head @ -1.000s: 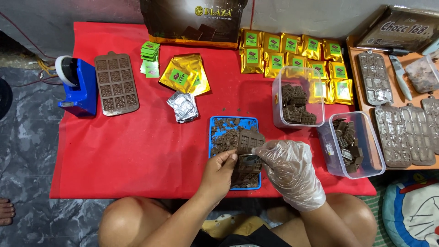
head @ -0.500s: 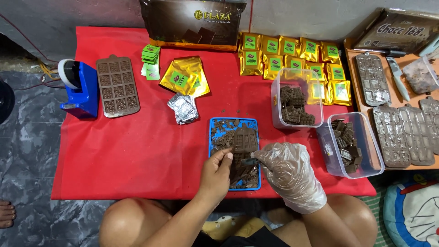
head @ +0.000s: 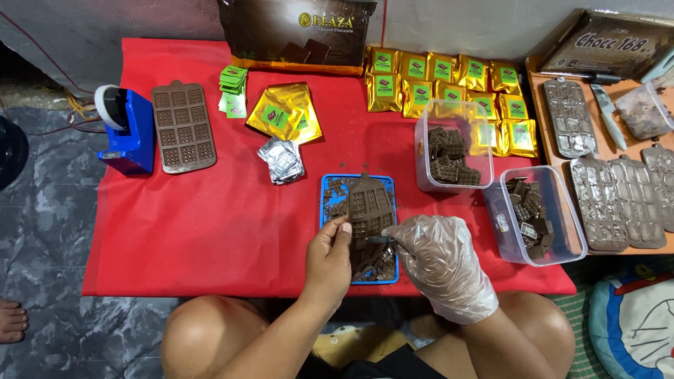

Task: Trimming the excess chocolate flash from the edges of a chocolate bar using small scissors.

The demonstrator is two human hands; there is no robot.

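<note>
Your left hand (head: 328, 254), bare, sits just below the middle of the frame with its fingers pinched on the lower left edge of a brown chocolate mould (head: 370, 205). The mould lies tilted over a blue tray (head: 324, 191) that stands on the red worktop (head: 210, 231). Your right hand (head: 442, 263), in a clear plastic glove, is closed on a small dark tool (head: 380, 240) whose tip touches the mould's lower edge; what kind of tool it is cannot be made out. Chocolate crumbs and broken bits lie in the tray under and around the mould.

Right of the tray stand two clear plastic tubs: the nearer one (head: 453, 147), at centre right, holds chocolate pieces, and the second (head: 537, 214), further right and lower, holds more. Above them, in the upper right, rows of gold packets (head: 449, 88) with green labels lie flat. At upper centre a few loose gold pouches (head: 284, 116) lie beside a small stack of green labels (head: 233, 88), with some silver foil wrappers (head: 281, 160) just below. On the left lie a second brown mould (head: 184, 126) and a blue tape dispenser (head: 126, 130). At the far right an orange tray (head: 537, 105) carries clear moulds (head: 618, 200) and a knife (head: 608, 116).
</note>
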